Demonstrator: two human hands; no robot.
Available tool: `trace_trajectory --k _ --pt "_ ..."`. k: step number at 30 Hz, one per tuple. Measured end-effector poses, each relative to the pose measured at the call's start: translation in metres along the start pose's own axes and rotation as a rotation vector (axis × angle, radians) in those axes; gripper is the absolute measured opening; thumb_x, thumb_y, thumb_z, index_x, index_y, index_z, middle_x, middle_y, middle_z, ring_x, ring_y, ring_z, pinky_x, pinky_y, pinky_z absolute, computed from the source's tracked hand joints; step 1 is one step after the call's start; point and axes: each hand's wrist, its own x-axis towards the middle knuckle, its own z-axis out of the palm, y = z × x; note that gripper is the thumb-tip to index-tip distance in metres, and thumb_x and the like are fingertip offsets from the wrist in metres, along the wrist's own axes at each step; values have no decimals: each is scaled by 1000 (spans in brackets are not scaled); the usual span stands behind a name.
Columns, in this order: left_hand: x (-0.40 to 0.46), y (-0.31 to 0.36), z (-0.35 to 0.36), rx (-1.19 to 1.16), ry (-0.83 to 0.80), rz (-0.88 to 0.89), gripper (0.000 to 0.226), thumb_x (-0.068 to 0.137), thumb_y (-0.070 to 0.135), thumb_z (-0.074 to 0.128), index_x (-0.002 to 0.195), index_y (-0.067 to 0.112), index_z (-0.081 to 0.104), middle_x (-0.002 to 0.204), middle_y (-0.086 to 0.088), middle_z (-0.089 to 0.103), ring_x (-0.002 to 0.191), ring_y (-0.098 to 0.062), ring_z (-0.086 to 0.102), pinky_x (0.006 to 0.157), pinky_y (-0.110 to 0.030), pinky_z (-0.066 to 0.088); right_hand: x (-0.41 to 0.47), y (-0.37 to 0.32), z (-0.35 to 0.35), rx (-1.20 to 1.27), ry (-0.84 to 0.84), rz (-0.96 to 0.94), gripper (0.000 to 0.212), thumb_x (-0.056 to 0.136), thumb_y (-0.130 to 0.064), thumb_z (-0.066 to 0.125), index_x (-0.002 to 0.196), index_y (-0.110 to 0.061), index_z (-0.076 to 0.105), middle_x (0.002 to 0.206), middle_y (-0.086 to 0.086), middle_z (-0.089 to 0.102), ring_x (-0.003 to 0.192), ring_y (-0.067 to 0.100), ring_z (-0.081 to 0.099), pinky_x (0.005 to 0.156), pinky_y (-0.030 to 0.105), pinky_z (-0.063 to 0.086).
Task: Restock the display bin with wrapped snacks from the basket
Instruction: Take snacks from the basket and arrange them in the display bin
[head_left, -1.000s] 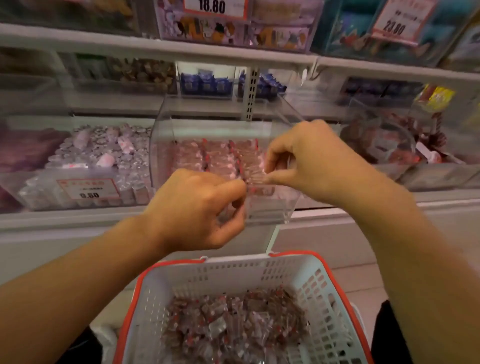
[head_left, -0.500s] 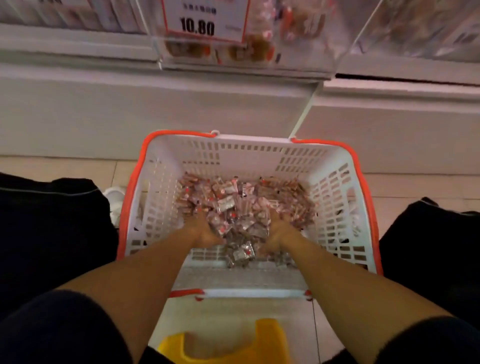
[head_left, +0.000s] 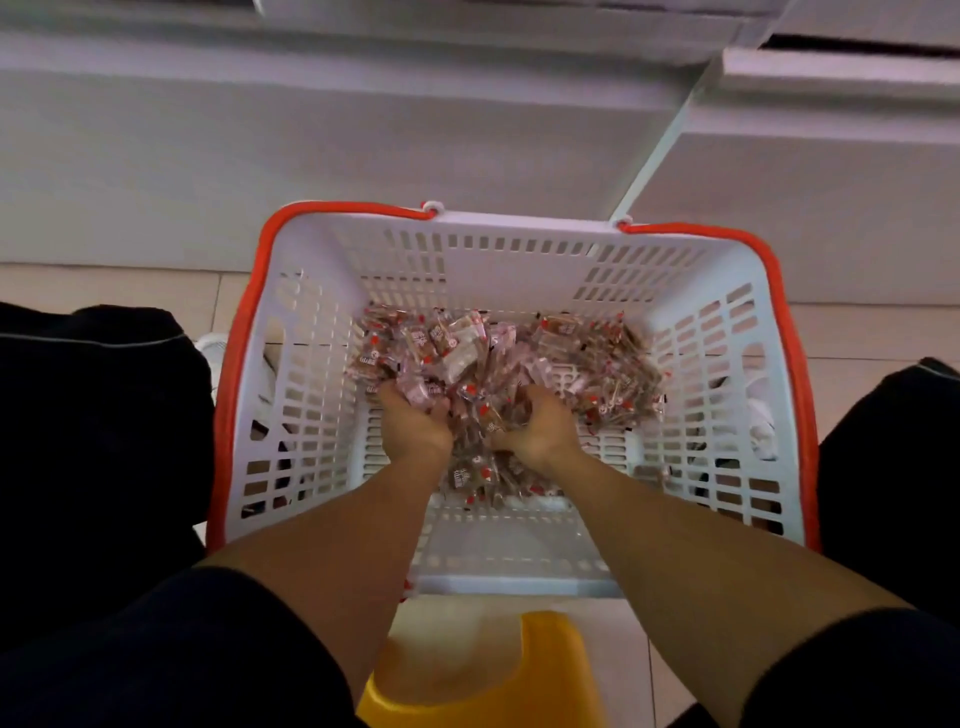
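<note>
Nearest the camera sits a smooth yellow plastic stool (head_left: 485, 675), its rounded edge poking out between two dark sleeves (head_left: 171, 649). Both bare forearms reach forward and down into the basket (head_left: 519, 587), a white plastic tub with slotted, grid-like walls and an orange-red rim bent round its corners. It stands on a floor (head_left: 109, 286) of pale, glossy tiles, with dark trouser legs (head_left: 88, 415) on either side.

Inside, a loose heap of snacks (head_left: 587, 358) covers most of the bottom: small, crinkly, clear wrappers with brownish contents and red-and-white marks, piled without order. A bare strip of slotted base shows at the near end.

The left hand (head_left: 413, 423) is dug into the near side of the heap, fingers curled around a bunch of snacks. The right hand (head_left: 540, 431), just beside it, is likewise sunk in, its fingers curled and closed on a clump of wrappers.

Beyond the basket rises the flat, matte white base panel (head_left: 260, 156) of a shelf unit, with a slim vertical seam to the right.
</note>
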Motion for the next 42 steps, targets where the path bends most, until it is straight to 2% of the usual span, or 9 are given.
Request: trace_trajectory --k 5,9,18,20,23,27,35,40,42 --pt "2 14 -6 -52 36 -31 38 91 16 69 125 12 54 103 1 59 91 -19 54 83 -30 41 -5 -13 3 665 -212 254 28 76 -4 83 97 -7 65 105 13 72 90 24 73 71 34 62" --pt "11 17 -12 -202 -69 -263 33 93 25 67 120 9 61 109 -10 69 101 -33 65 93 -51 53 -14 -13 -1 920 -254 396 20 85 -2 73 104 -4 68 114 15 66 102 29 69 74 34 61" --pt "9 19 -41 -214 -278 -389 25 93 -1 60 116 5 56 110 -14 67 87 -19 66 61 -27 54 -17 -20 -39 412 -307 429 24 98 -3 53 121 -10 53 124 12 54 88 28 70 57 30 59" --pt "2 22 -47 -261 -347 -405 32 91 -3 61 115 15 51 100 -13 67 80 -17 62 63 -27 56 -16 -29 -53 243 -322 370 22 99 -3 53 119 -12 53 122 13 55 82 24 70 56 30 59" --pt "-9 26 -55 -198 -525 -478 37 90 -2 62 126 1 53 85 -11 67 72 -16 64 61 -28 59 -16 -42 -68 96 -326 283 10 98 -15 60 105 -8 60 107 16 64 67 20 69 58 32 61" --pt "-21 29 -59 -89 -688 -463 17 91 -1 61 107 -1 59 98 -15 68 84 -22 68 72 -31 59 -27 -48 -76 142 -370 237 13 95 -20 65 99 -8 63 81 11 65 76 26 64 89 49 57" --pt "-40 67 -79 -157 -878 -198 25 92 11 63 116 4 60 117 -13 66 102 -25 69 74 -31 59 -54 -59 -98 344 -486 205 41 91 -25 70 129 -17 57 124 13 63 99 37 71 76 50 61" --pt "-53 103 -91 -241 -922 -45 28 97 27 57 117 6 58 114 -12 64 94 -26 68 76 -35 59 -68 -77 -128 448 -519 149 42 97 -26 61 138 -19 51 125 10 63 99 36 72 82 55 59" --pt "-61 122 -99 -258 -947 -9 26 101 26 50 120 9 57 115 -14 69 98 -28 72 81 -38 59 -75 -88 -140 345 -497 63 36 98 -22 61 134 -23 55 123 1 61 97 28 71 73 41 63"
